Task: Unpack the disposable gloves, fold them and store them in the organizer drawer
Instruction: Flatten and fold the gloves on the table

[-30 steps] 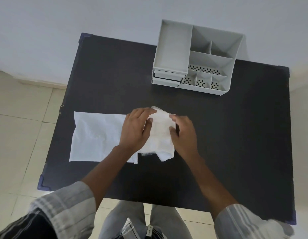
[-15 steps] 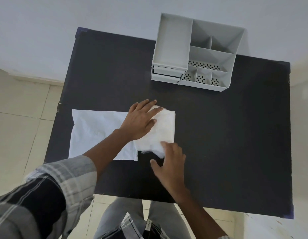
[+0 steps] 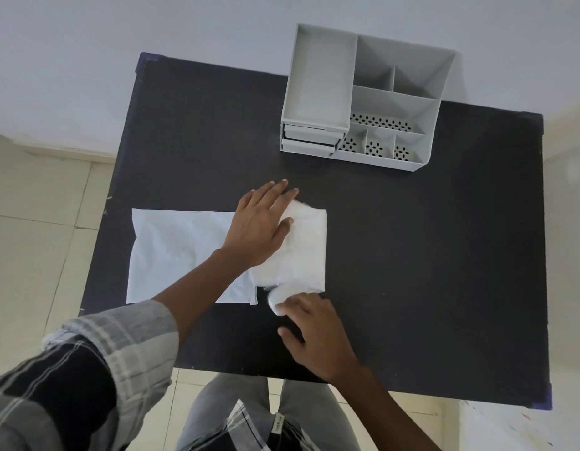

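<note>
A folded bundle of translucent white disposable gloves (image 3: 303, 249) lies in the middle of the black table (image 3: 428, 271). My left hand (image 3: 259, 222) rests flat on the bundle's left side, fingers spread and pointing away from me. My right hand (image 3: 314, 330) is at the bundle's near end, its fingertips pinching the loose lower corner. The flat white empty packet (image 3: 178, 252) lies to the left, partly under my left forearm. The grey organizer (image 3: 363, 99) stands at the table's far edge, with its two shut drawers (image 3: 309, 141) at the front left.
The organizer has an open tray above the drawers and several open compartments on its right side. A white wall runs behind the table. Tiled floor shows to the left, and my legs show below the near edge.
My right hand went from the bundle's right side down to its near end and now pinches the lower corner. My left hand flattened and slid slightly away from me.
</note>
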